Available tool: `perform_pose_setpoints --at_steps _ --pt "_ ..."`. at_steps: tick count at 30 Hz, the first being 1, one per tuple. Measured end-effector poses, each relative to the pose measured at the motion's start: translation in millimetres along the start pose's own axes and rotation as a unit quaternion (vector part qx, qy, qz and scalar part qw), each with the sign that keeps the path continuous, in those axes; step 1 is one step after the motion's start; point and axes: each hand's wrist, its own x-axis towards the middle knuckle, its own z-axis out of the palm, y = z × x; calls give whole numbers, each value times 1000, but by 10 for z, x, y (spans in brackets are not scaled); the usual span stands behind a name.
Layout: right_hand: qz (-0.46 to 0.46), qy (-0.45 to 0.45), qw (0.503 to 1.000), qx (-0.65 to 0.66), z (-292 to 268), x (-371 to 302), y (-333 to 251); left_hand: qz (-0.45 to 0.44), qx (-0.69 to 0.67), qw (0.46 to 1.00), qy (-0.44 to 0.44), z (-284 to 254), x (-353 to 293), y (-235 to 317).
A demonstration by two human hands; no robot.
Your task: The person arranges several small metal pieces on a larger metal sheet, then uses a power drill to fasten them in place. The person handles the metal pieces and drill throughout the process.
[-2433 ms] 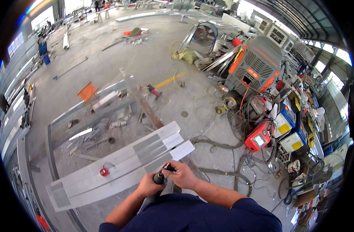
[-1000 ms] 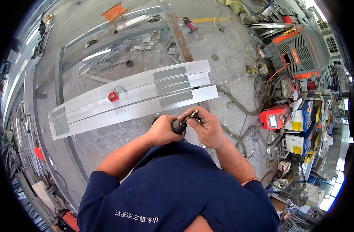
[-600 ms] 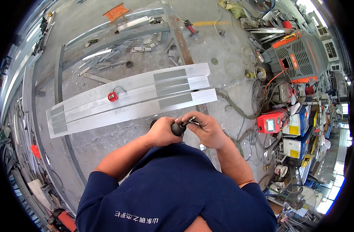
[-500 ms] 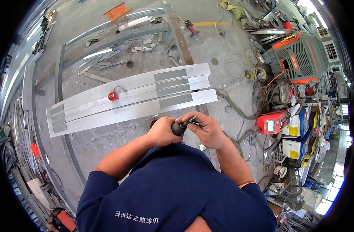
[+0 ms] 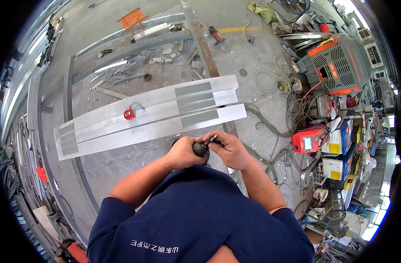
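Close to my body, my left hand [image 5: 182, 152] is wrapped round the black, ribbed chuck [image 5: 200, 150] of what looks like a power drill; the tool's body is mostly hidden. A short metal bit [image 5: 213, 138] points out of the chuck to the right. My right hand [image 5: 231, 150] pinches this bit between thumb and fingers. Beyond both hands lie long silvery metal profiles [image 5: 152, 126] side by side, with grey patches near their ends. On them rests a red tape measure [image 5: 129, 114].
A steel frame [image 5: 69, 90] stands under and around the profiles, with metal offcuts [image 5: 121, 72] on the floor behind. To the right are tangled hoses and cables [image 5: 275, 164], a red machine with a display [image 5: 308, 140] and a large grey-orange machine [image 5: 340, 65]. A fan [image 5: 343, 225] stands lower right.
The view has shifted slightly, so the profiles sit a little lower. Both hands keep their hold; my right fingers have moved slightly on the bit.
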Motion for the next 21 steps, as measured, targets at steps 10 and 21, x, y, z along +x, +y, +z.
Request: perform_pose_setpoints --at_steps 10,21 --pt "9 -32 999 43 -71 12 47 0 0 1000 -1 -36 1 74" --pt "30 -51 997 -40 -107 57 99 6 16 1000 1 -37 67 18"
